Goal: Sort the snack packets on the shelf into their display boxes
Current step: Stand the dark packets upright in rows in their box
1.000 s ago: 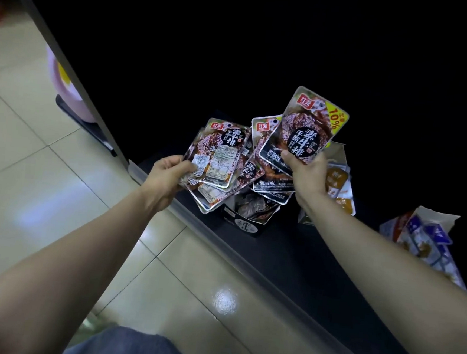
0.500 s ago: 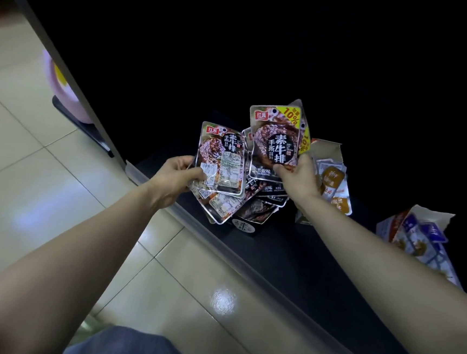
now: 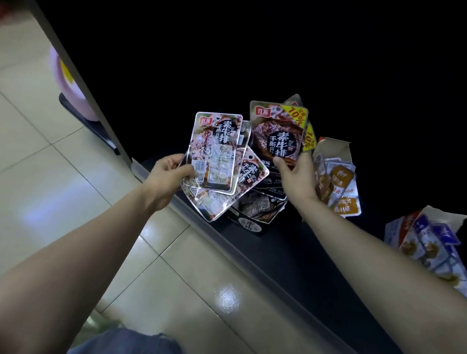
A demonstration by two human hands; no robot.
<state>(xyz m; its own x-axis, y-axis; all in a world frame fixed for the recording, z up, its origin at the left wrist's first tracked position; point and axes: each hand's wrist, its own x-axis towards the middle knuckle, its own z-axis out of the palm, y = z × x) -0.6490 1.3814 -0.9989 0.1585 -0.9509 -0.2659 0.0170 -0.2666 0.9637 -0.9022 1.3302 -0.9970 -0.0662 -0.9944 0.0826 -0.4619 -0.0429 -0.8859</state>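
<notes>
Two bare hands are holding packets of one print above the front edge of the shelf [image 3: 247, 258]. Within the last second the right hand [image 3: 297, 179] has been turning its yellow-cornered packet [image 3: 275, 135] from a rightward lean to upright, lowering it and carrying it leftward. It is now standing just beside the fan of packets [image 3: 217, 153] in the left hand [image 3: 167, 172].

This is probably the gathering of like packets into one stack for the black display box [image 3: 249, 224]. That box is sitting at the front edge directly beneath the hands, with more packets lying in it. None of the held packets is boxed yet.

The left hand is gripping the fan at its lower left corner, thumb across the front and fingers curled behind. The right hand is pinching the bottom edge of its packet, and a second yellow corner is showing behind.

The orange-packet box [image 3: 332, 147] is standing just right of the right hand. The blue box [image 3: 430, 239] is lying well apart towards the shelf's right end.
</notes>
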